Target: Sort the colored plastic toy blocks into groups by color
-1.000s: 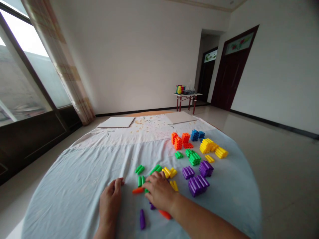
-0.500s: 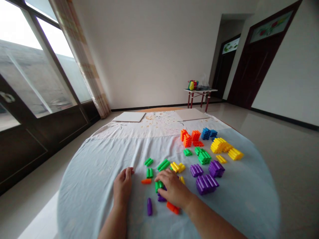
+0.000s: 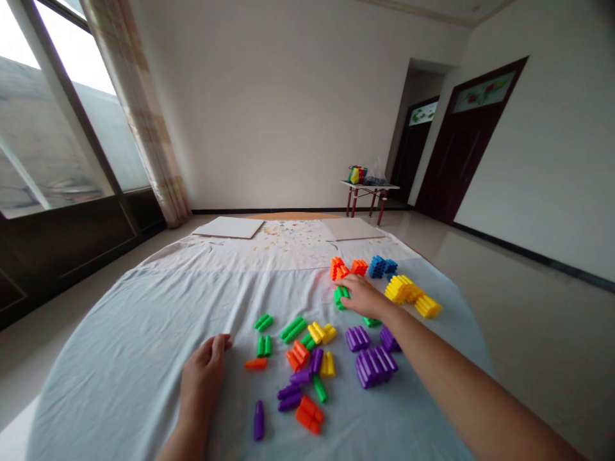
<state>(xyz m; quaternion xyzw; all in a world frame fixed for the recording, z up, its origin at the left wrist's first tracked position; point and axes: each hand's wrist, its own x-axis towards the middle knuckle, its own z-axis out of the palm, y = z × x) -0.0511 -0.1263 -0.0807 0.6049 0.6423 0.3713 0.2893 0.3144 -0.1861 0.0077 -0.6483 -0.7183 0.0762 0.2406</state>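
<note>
My left hand [image 3: 202, 379] lies flat on the pale blue cloth [image 3: 144, 358], fingers out, holding nothing; a single orange piece [image 3: 255, 363] is just to its right. My right hand [image 3: 364, 296] reaches forward across the cloth, fingers closed on a green block [image 3: 340, 296] beside the green pile [image 3: 369, 321]. Loose green, yellow, orange and purple tube pieces [image 3: 302, 365] lie scattered between my hands. Sorted stacks sit beyond: orange [image 3: 346, 267], blue [image 3: 382, 266], yellow [image 3: 408, 293] and purple [image 3: 375, 365].
Two flat white boards [image 3: 229, 227] [image 3: 353, 228] lie at the cloth's far edge. A small red-legged table [image 3: 369, 192] with coloured items stands by the back wall. Dark doors are at the right, a window and curtain [image 3: 139, 121] at the left.
My right hand left the loose pieces near me and stretched forward to the green pile, carrying a green block. More loose pieces now show where it lay. The left hand stayed put.
</note>
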